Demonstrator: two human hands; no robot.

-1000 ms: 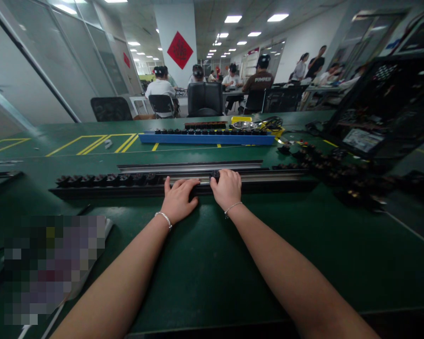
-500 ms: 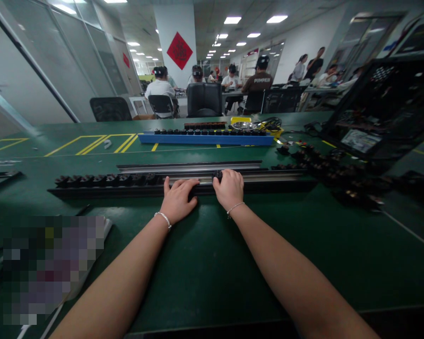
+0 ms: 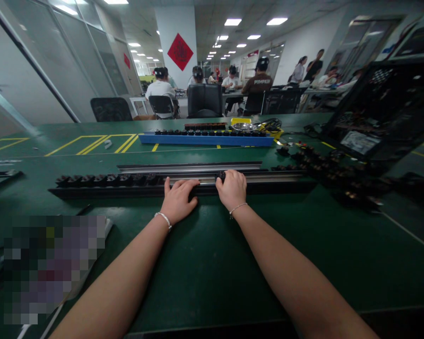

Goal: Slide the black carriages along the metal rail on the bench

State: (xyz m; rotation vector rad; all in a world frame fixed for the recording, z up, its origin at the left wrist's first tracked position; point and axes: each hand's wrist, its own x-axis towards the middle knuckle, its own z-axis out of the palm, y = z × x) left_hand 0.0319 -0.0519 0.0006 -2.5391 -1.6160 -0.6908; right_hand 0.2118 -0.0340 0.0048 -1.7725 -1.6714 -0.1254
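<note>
Right hand point(image 3: 232, 190) has slid slightly rightward along rail point(image 3: 275, 178), fingers curled on small black clip point(image 3: 220, 176) | left hand point(image 3: 178, 197) open, flat, pinning rail's front edge on green table point(image 3: 205, 263) | step: likely seating clip on rail | next: steady rail, even push.

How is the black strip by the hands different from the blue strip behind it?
The black strip lies near, with the left hand flat on it and the right hand curled on one piece; the blue strip lies farther back, untouched. The black strip's row of little pieces fills only its left part; the blue strip's row runs almost end to end. Both lie flat across the green table.
</note>
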